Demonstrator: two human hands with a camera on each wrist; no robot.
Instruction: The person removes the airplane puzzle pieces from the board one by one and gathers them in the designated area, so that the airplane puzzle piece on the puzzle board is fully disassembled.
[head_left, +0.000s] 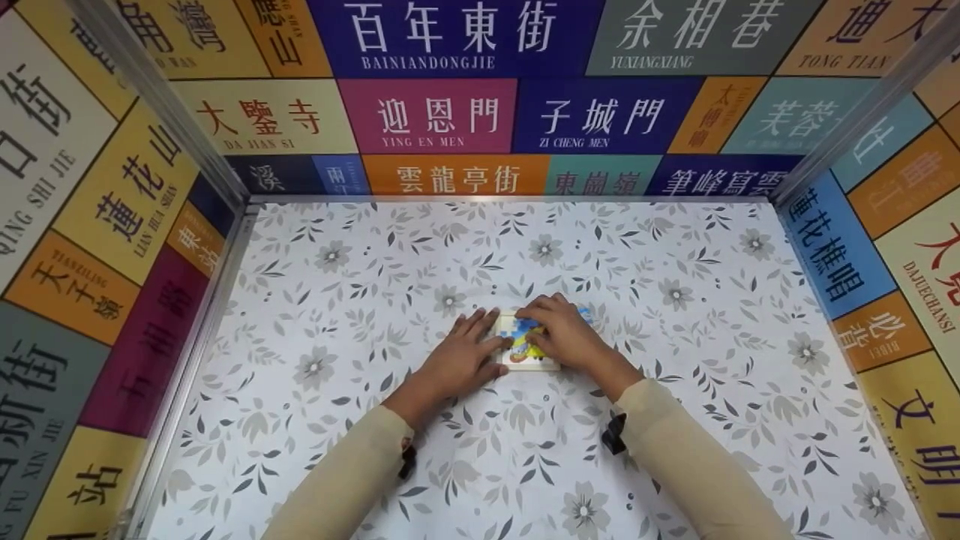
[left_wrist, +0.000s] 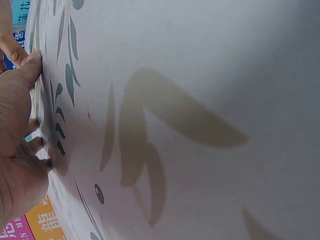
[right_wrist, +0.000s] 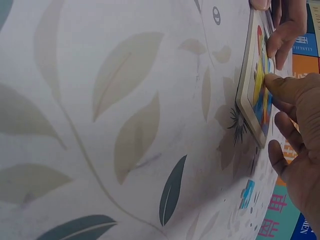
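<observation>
A small picture puzzle in a pale frame [head_left: 536, 366] lies flat on the tabletop, its picture blue, yellow and red. My left hand [head_left: 466, 354] is at its left side, fingers spread, with the thumb at the near left corner and a fingertip reaching onto the picture. From the right, my right hand [head_left: 564, 330] leans over the puzzle; its thumb [right_wrist: 285, 87] presses on the picture while the other fingers bend loosely. That hand covers the puzzle's upper right part. A loose blue piece [right_wrist: 247, 194] lies on the table beyond the right hand.
The table has a white cover [head_left: 360, 450] printed with grey leaves and flowers. Upright panels [head_left: 442, 112] with coloured name blocks enclose it at the back and both sides. Dark bands [head_left: 613, 435] sit at both wrists.
</observation>
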